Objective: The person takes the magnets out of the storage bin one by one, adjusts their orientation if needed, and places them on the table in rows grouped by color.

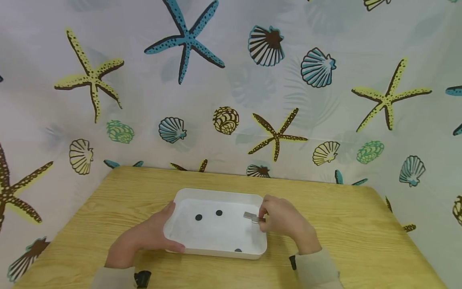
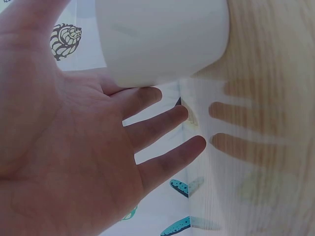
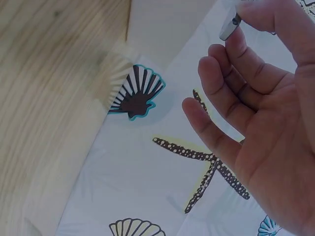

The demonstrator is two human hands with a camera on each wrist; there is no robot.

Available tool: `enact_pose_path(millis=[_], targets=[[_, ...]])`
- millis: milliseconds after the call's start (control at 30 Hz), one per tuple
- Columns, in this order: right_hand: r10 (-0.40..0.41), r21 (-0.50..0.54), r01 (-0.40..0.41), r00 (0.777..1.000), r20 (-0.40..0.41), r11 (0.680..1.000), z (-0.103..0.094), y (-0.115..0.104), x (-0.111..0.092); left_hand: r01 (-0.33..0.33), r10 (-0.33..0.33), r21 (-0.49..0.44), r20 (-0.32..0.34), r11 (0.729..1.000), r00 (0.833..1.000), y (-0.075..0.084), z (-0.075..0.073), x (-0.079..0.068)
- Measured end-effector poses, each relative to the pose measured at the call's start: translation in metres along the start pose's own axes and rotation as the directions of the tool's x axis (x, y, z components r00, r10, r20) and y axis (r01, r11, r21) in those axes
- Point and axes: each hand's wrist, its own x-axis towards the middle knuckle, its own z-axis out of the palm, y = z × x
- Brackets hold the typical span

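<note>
A white rectangular tray (image 1: 213, 251) with low walls lies on the wooden table. My left hand (image 1: 154, 229) holds its left end, thumb at the near edge and index finger along the side; in the left wrist view the other fingers (image 2: 165, 123) are spread straight beside the tray's wall (image 2: 165, 39). Over the tray's right end, my right hand (image 1: 283, 218) pinches a small flat silver metal piece (image 1: 250, 216) with a dark part between thumb and index finger. The same metal piece (image 3: 228, 30) shows only partly in the right wrist view, its exact kind unclear; the remaining fingers are loosely bent.
Inside the tray lie two black discs, one left (image 1: 199, 217) and one near the middle (image 1: 219, 212). A dark round spot (image 1: 238, 250) is partly hidden by the near wall. Behind the table (image 1: 335, 224) hangs a curtain (image 1: 231, 88) printed with starfish and shells.
</note>
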Motion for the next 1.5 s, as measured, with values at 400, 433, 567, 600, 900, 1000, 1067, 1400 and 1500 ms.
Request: enact_pose_path(millis=[400, 433, 567, 600, 900, 1000, 1067, 1400, 1500], targets=[[0.060, -0.009, -0.060, 0.997, -0.038, 0.998, -0.006, 0.031, -0.010, 0.013, -0.013, 0.009, 0.008, 1.000, 1.000, 0.004, -0.002, 0.000], [0.066, -0.009, -0.066, 0.997, -0.037, 0.998, -0.006, 0.033, -0.011, 0.017, -0.017, 0.007, 0.009, 1.000, 1.000, 0.005, -0.001, -0.001], [0.079, -0.011, -0.079, 0.996, -0.038, 0.997, -0.009, 0.042, -0.013, 0.017, -0.017, 0.001, 0.005, 1.000, 1.000, 0.004, -0.001, -0.001], [0.084, -0.010, -0.084, 0.996, -0.039, 0.996, -0.010, 0.044, -0.014, 0.013, -0.013, 0.000, 0.004, 1.000, 1.000, 0.004, -0.001, -0.001], [0.136, -0.004, -0.136, 0.991, -0.019, 0.991, -0.014, 0.057, -0.016, -0.005, 0.005, 0.019, -0.002, 1.000, 1.000, 0.003, -0.001, -0.001], [0.143, -0.004, -0.143, 0.990, -0.020, 0.990, -0.014, 0.060, -0.017, -0.011, 0.011, 0.008, 0.000, 1.000, 1.000, 0.004, -0.001, -0.001], [0.146, -0.001, -0.146, 0.989, -0.018, 0.989, -0.014, 0.061, -0.017, -0.016, 0.016, -0.001, 0.003, 1.000, 1.000, 0.003, -0.001, -0.002], [0.188, 0.015, -0.188, 0.982, 0.007, 0.982, -0.008, 0.069, -0.015, 0.005, -0.005, 0.000, 0.012, 1.000, 1.000, 0.001, 0.000, -0.001], [0.200, 0.023, -0.200, 0.980, 0.022, 0.979, -0.006, 0.072, -0.015, 0.009, -0.008, -0.002, 0.014, 1.000, 1.000, 0.000, 0.000, -0.001]])
